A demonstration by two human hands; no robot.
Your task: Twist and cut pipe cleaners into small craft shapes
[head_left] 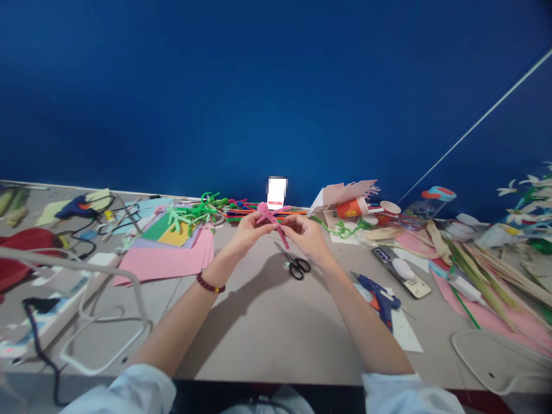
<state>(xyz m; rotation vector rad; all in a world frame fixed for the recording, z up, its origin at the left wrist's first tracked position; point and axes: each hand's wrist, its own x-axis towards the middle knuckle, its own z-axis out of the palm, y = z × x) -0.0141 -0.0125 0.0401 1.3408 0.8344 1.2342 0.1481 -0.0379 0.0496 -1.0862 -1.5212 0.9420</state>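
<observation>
Pinching pink pipe-cleaner bundle (268, 216), frame center, between left hand (250, 234) and right hand (305, 236); black-handled scissors (296, 267) just below.

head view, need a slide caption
The left hand and right hand hold a pink pipe cleaner above a craft table, near black-handled scissors

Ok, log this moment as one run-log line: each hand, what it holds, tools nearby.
left hand: holds pink pipe-cleaner figure | right hand: holds same figure | nearby: black-handled scissors, blue glue gun
</observation>
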